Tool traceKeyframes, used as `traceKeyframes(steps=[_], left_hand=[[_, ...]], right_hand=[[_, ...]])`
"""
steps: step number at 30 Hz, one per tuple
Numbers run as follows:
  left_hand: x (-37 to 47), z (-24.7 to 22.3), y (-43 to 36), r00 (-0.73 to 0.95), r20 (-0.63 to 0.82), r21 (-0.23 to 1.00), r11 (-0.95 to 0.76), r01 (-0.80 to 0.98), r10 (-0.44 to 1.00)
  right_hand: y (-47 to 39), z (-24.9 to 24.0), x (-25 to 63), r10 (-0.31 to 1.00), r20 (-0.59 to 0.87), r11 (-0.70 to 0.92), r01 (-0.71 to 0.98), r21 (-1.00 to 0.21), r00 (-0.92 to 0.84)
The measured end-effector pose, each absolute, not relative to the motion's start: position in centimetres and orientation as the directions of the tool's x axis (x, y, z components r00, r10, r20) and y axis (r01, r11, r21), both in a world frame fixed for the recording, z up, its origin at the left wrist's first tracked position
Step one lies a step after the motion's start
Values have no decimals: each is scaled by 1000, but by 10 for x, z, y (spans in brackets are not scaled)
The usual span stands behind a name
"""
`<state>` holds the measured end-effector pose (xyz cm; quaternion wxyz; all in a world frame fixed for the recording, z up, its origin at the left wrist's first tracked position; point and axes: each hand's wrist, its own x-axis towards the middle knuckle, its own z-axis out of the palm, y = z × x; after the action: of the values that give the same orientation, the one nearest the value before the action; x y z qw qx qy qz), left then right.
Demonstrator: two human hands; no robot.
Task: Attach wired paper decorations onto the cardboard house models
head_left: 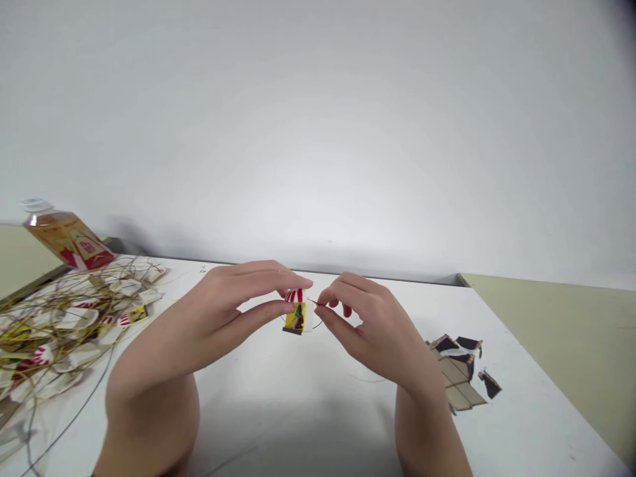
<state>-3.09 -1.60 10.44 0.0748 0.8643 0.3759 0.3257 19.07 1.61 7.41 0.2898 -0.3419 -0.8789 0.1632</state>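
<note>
In the head view, the left hand (243,298) grips a yellow tag (297,318) between thumb and fingers, above the counter (308,404) towards its far edge. Just beside it, the right hand (360,308) pinches a string (313,301). Tangled tags (134,315) lie along the left edge, a bottle (69,235) by the far-left corner, dark-and-tan scraps (458,381) near the right edge.

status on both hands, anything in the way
Left hand holding red-striped yellow rectangular piece. Right hand pinching thin golden strand. Tangled yellowish string heap left, seemingly not obstructing.
</note>
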Motion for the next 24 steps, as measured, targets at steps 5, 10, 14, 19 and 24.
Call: traceKeyframes(steps=[5, 10, 14, 19, 24], left_hand=[[-31, 105, -18, 474, 532, 372, -697, 614, 702], [-33, 108, -21, 432, 543, 381, -669, 638, 721], [-40, 111, -22, 445, 537, 360, -672, 647, 717], [-47, 110, -21, 485, 473, 377, -666, 644, 736], [-50, 108, -19, 527, 347, 318, -626, 712, 775]], right_hand=[[16, 76, 192, 703, 366, 703, 514, -493, -610], [15, 77, 195, 719, 326, 682, 533, -500, -614], [15, 78, 197, 728, 296, 670, 550, -499, -618], [16, 79, 200, 733, 302, 667, 556, -496, -610], [18, 77, 202, 733, 354, 675, 556, -485, -582]])
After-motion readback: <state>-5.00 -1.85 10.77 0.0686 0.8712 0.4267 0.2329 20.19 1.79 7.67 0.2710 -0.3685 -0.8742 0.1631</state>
